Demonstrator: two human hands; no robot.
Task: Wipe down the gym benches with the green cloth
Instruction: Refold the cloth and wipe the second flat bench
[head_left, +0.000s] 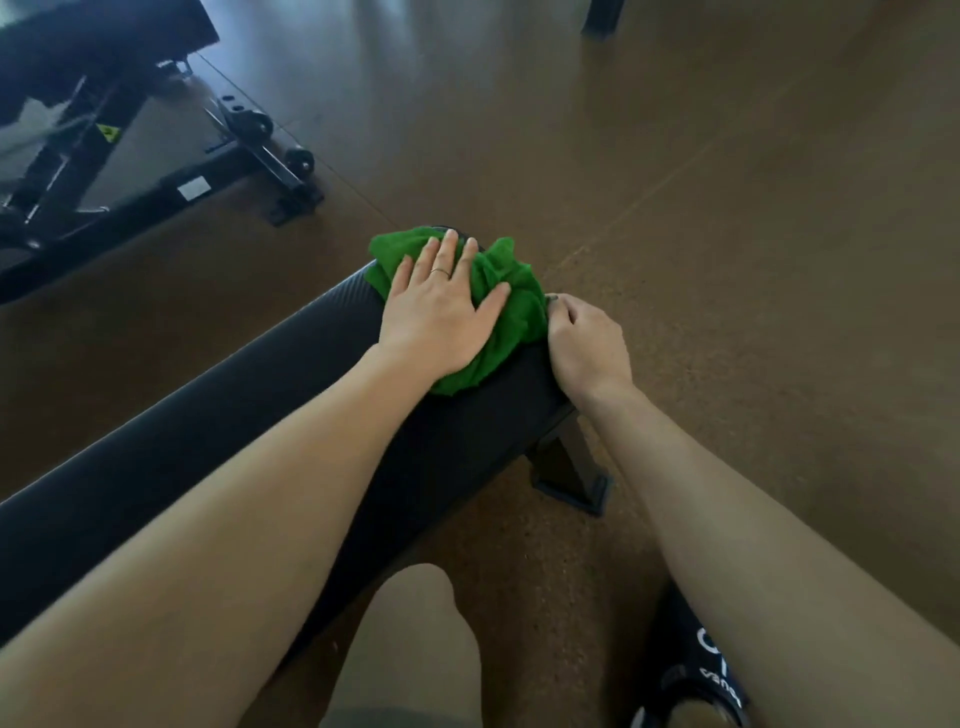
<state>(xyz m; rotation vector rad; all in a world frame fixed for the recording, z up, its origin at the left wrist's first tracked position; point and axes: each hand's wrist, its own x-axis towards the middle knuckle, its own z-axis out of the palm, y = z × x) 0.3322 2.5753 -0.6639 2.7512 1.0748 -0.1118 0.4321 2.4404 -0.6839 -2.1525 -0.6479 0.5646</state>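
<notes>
Wiping in hand — green cloth (493, 312) lies bunched on the far end of the black bench (218, 441), some of it hanging over the end and the right edge.

Left hand (441, 306) flat on the cloth, fingers straight and spread, pressing it into the pad.

Right hand (584, 345) at the bench's right edge, just beside the cloth, fingers curled. Whether it pinches the cloth hem or grips the bench edge — cannot tell; fingertips hidden.

Judgement: this end is being covered; the long stretch of pad toward the person looks still to do. Next move calls for dragging the cloth back along the pad under steady palm pressure.

Second bench (104, 130) stands at upper left on the brown floor (727, 208), well apart.
</notes>
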